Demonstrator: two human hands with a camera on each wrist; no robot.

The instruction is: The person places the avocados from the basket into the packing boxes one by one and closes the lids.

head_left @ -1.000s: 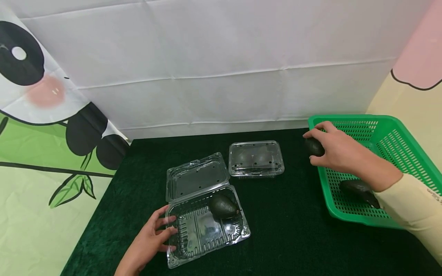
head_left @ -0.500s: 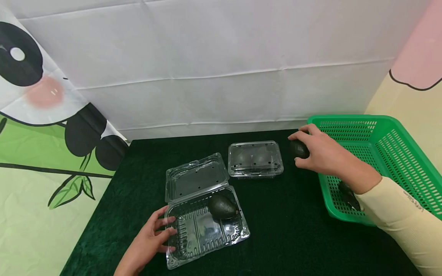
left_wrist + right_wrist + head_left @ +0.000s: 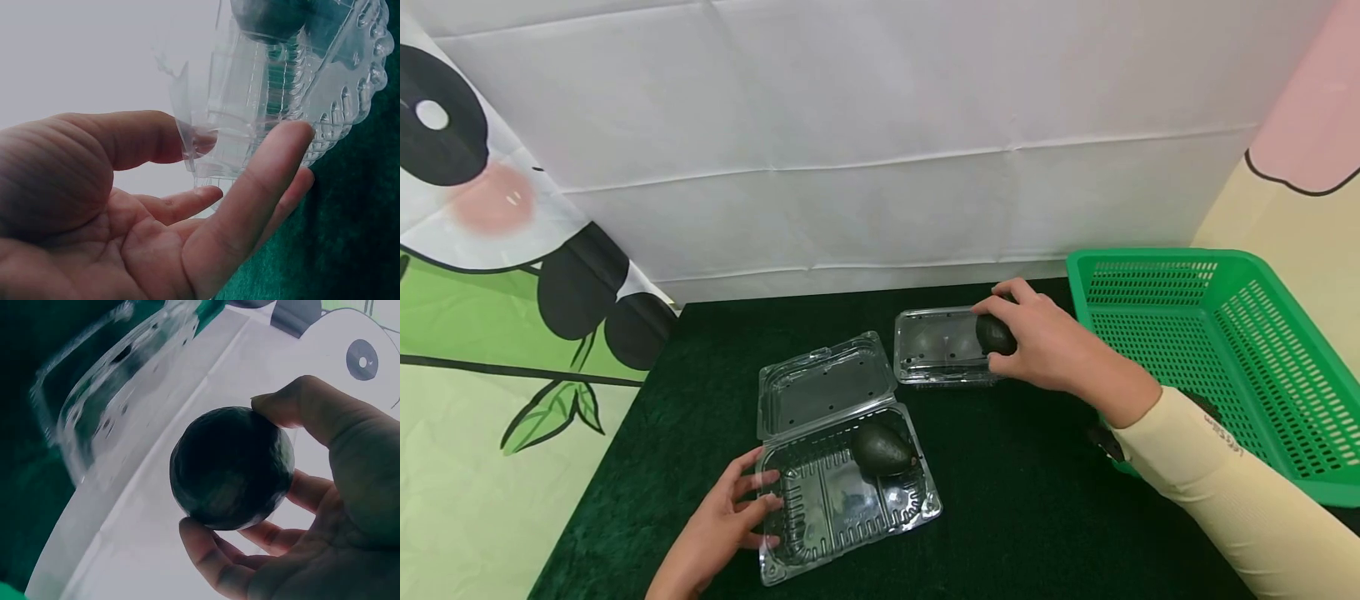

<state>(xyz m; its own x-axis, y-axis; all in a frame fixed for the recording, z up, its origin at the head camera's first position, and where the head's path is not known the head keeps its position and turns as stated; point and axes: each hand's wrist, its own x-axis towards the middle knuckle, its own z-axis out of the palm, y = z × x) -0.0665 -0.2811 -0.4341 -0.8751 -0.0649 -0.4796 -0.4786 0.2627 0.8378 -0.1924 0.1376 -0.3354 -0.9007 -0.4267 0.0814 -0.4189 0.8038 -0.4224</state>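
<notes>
An avocado (image 3: 996, 335) is held in my right hand (image 3: 1037, 337), gripped between thumb and fingers. In the head view it overlaps the right end of a closed clear clamshell box (image 3: 925, 342). The right wrist view shows the dark, rounded end of the avocado (image 3: 231, 469). My left hand (image 3: 718, 517), fingers spread, rests at the left edge of an open clear clamshell (image 3: 831, 500), its fingertips seen through the plastic. Another avocado (image 3: 882, 450) lies in the right part of that tray. The clamshell's lid (image 3: 827, 387) is folded back behind it.
A green plastic basket (image 3: 1225, 262) stands at the right, with dark fruit (image 3: 1107, 443) partly hidden by my right sleeve. Dark green cloth (image 3: 1000, 500) covers the table. A white curtain (image 3: 850, 167) hangs along the back.
My right hand has moved left from the basket's rim with the avocado, reaching the closed clamshell's right end in the view. The left hand and open clamshell have stayed in place.
</notes>
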